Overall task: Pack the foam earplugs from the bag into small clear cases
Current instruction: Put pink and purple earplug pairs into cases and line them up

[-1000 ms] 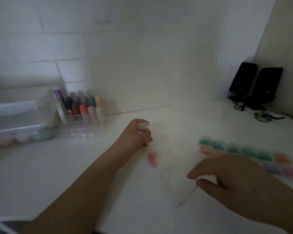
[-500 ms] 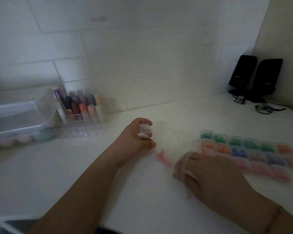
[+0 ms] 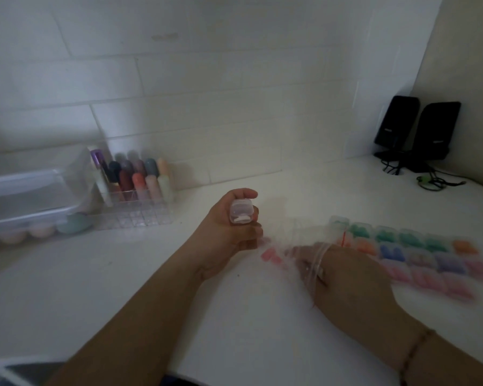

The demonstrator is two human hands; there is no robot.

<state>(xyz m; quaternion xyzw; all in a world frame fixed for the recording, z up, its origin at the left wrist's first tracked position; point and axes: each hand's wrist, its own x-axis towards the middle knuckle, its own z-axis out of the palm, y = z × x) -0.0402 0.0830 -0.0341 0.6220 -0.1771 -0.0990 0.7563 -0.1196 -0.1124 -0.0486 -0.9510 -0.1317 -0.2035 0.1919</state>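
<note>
My left hand [image 3: 229, 232] grips a small clear case [image 3: 241, 214], held upright above the white counter. A few pink foam earplugs [image 3: 269, 254] lie blurred just below and to the right of it, inside a clear bag [image 3: 317, 264]. The bag's rim lies across the back of my right hand [image 3: 349, 277]. That hand's fingers point left toward the earplugs, and blur hides whether they hold anything. Rows of small clear cases [image 3: 418, 246] filled with green, orange, blue, purple and pink earplugs lie on the counter to the right.
A clear organizer [image 3: 140, 190] with coloured tubes stands at the back left by the tiled wall. Beside it is a clear lidded box [image 3: 25, 201]. Two black speakers [image 3: 416, 132] with cables sit in the far right corner.
My right hand moved left from in front of the rows of cases and slid under the bag's rim toward the pink earplugs. My left hand turned the clear case toward me.
</note>
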